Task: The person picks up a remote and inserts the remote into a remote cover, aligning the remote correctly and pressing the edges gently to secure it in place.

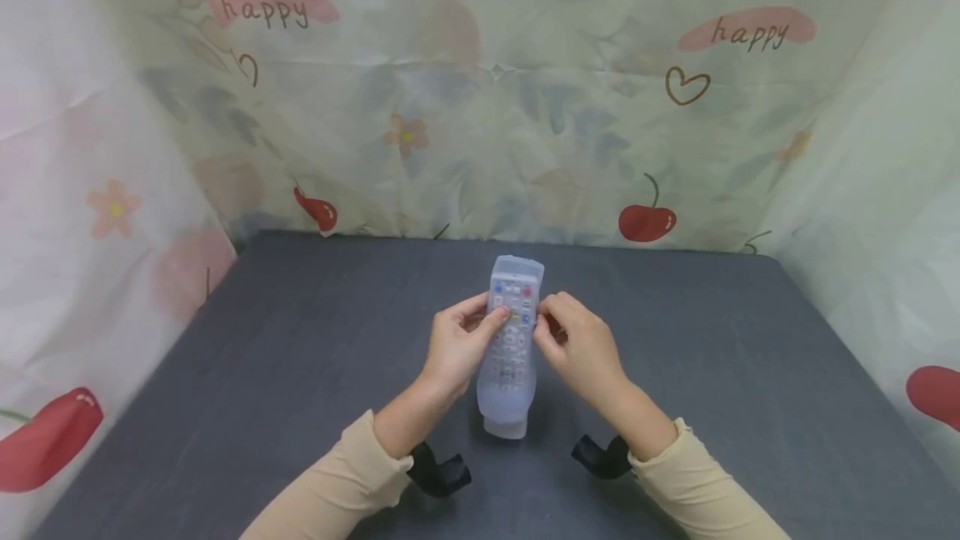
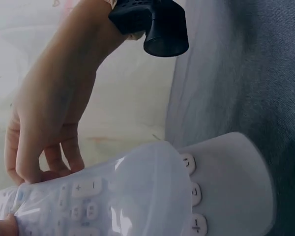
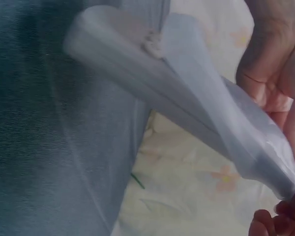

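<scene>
A white remote control (image 1: 506,428) is held upright above the table, partly inside a translucent cover (image 1: 507,398). Its lower end sticks out of the cover, with a few buttons bare in the left wrist view (image 2: 231,182). Cover material extends past the remote's top end. My left hand (image 1: 459,344) grips the covered remote from the left, thumb across the buttons. At the right edge, the fingers and thumb of my right hand (image 1: 581,344) pinch the cover. In the right wrist view, the cover (image 3: 201,83) stands away from the remote's lower part (image 3: 113,44).
A dark grey table (image 1: 337,298) lies beneath both hands. Printed cloth (image 1: 495,148) hangs behind it and along both sides. Black wrist mounts (image 1: 442,473) sit at both sleeve cuffs.
</scene>
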Demonstrator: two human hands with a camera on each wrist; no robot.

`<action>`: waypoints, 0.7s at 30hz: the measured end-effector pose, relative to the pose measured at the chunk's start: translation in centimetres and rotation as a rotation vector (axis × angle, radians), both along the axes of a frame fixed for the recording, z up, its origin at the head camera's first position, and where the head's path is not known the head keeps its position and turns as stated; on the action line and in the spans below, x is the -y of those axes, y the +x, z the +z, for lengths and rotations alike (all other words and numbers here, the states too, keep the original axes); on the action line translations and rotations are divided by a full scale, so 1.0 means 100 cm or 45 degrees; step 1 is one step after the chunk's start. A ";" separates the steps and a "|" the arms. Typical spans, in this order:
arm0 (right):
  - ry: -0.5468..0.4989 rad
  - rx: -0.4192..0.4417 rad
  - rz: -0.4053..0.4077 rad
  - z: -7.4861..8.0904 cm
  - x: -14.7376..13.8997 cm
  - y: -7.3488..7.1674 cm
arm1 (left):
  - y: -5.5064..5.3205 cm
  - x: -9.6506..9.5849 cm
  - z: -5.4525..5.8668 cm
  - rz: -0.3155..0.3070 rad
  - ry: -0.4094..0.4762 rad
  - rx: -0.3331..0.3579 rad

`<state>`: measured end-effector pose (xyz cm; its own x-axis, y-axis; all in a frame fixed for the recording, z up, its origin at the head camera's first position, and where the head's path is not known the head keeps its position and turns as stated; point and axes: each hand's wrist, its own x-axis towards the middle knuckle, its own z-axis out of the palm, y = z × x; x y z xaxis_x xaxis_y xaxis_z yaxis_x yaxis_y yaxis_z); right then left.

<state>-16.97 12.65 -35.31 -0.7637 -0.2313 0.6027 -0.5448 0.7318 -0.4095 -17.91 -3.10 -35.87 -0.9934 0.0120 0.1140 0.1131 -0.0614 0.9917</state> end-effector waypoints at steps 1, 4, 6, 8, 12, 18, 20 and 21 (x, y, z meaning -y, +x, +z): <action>-0.011 -0.003 0.000 -0.001 0.000 0.000 | 0.000 0.000 0.000 -0.001 -0.013 -0.003; -0.064 -0.001 -0.002 -0.005 0.001 0.000 | 0.000 0.001 0.001 -0.014 -0.064 -0.028; -0.101 -0.003 -0.001 -0.007 0.002 0.000 | 0.000 0.002 0.002 -0.024 -0.083 -0.059; -0.124 -0.010 -0.003 -0.007 0.003 0.001 | 0.000 0.002 0.002 -0.026 -0.083 -0.087; -0.203 0.058 0.045 -0.009 0.007 0.005 | 0.000 0.002 0.003 -0.007 -0.060 -0.118; -0.404 0.316 0.233 -0.017 0.013 0.008 | -0.002 0.000 0.005 0.035 -0.045 -0.109; -0.438 0.357 0.252 -0.018 0.014 0.007 | -0.003 0.000 0.004 0.036 -0.048 -0.102; -0.453 0.374 0.253 -0.019 0.015 0.006 | -0.004 0.000 0.004 0.035 -0.052 -0.098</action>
<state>-16.37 11.18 -37.17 -0.8750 -0.2088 0.4368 -0.4837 0.4127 -0.7718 -18.27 -3.10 -35.48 -0.9817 -0.0089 0.1900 0.1901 -0.0173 0.9816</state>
